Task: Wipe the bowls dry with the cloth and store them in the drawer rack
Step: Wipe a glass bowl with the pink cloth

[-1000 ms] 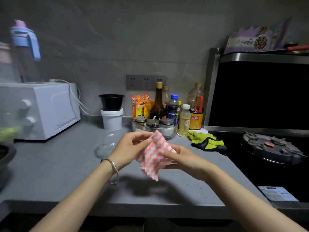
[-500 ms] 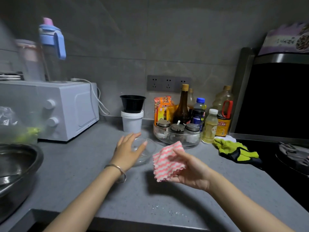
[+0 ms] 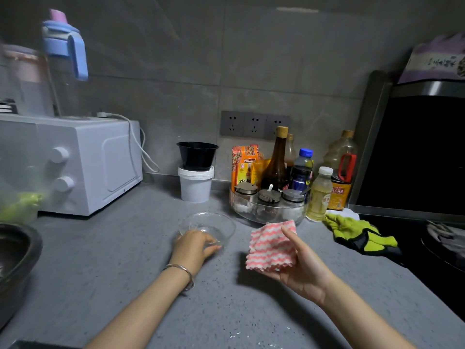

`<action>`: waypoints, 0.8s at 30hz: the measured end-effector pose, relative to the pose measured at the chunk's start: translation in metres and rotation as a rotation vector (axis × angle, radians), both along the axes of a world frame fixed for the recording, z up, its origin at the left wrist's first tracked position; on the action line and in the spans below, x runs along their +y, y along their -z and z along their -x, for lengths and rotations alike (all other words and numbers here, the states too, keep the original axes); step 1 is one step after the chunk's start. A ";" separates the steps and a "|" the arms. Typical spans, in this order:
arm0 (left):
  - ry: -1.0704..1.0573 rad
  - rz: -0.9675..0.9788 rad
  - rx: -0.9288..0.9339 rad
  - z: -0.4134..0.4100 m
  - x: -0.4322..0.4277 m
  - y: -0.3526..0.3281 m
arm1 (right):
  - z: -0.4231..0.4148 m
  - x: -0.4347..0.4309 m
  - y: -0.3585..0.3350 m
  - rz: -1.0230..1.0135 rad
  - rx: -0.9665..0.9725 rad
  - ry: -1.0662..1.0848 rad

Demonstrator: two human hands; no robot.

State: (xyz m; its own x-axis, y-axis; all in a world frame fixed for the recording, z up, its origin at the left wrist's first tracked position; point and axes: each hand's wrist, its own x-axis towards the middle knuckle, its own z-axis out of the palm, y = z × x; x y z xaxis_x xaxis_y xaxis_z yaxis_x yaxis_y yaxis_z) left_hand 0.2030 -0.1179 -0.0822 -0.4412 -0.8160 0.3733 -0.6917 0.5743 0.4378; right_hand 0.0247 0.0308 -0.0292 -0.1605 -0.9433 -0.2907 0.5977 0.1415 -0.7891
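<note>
My left hand (image 3: pixel 195 245) is on the near rim of the clear glass bowl (image 3: pixel 214 222), fingers curled over the edge and gripping it. The bowl sits upright on the grey counter (image 3: pixel 113 260), near the middle, just this side of the round tray of spice jars (image 3: pixel 266 210). I take it by the rim because wet glass is slippery and the edge gives me something to hook.

My right hand (image 3: pixel 305 269) hangs to the right of the bowl, off the counter, palm turned up. The pink-and-white striped cloth (image 3: pixel 271 245) is pinched between my thumb and fingers and bunched into a pad, so I reckon it is ready to push inside once the bowl is lifted and tipped toward it.

Wiping has not begun. The drawer rack is nowhere in view. A green glove (image 3: pixel 357 230) lies far right by the stove.
</note>
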 end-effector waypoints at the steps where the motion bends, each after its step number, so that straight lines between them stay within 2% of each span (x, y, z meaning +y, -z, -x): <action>1: 0.031 -0.002 0.065 0.000 0.000 0.000 | 0.001 0.000 0.001 0.010 -0.007 0.027; 5: 0.091 -0.177 0.493 0.003 0.020 -0.016 | 0.004 0.007 -0.004 0.086 0.005 0.112; 8: 0.224 -0.384 0.696 0.007 0.045 -0.040 | 0.010 0.015 -0.011 0.184 0.076 0.193; 12: 0.331 -0.588 0.882 0.017 0.083 -0.065 | 0.017 0.030 -0.026 0.357 0.276 0.277; 15: 0.385 -0.612 0.945 0.031 0.108 -0.070 | 0.018 0.042 -0.034 0.517 0.557 0.314; 19: 0.334 -0.549 1.028 0.050 0.131 -0.074 | 0.006 0.051 -0.024 0.640 1.081 0.219; 21: 0.256 -0.499 1.056 0.057 0.140 -0.075 | -0.003 0.054 -0.012 0.682 1.166 0.225; 24: 0.130 -0.446 1.087 0.065 0.151 -0.075 | -0.010 0.056 0.003 0.728 1.260 0.386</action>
State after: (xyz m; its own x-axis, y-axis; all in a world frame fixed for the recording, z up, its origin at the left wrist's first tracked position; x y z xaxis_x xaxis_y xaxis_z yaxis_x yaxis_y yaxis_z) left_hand 0.1381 0.0331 -0.0067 -0.1576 -0.9417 0.2973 0.2204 0.2600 0.9401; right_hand 0.0347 0.0870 -0.0326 -0.2065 -0.6590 0.7232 -0.5986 -0.4996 -0.6262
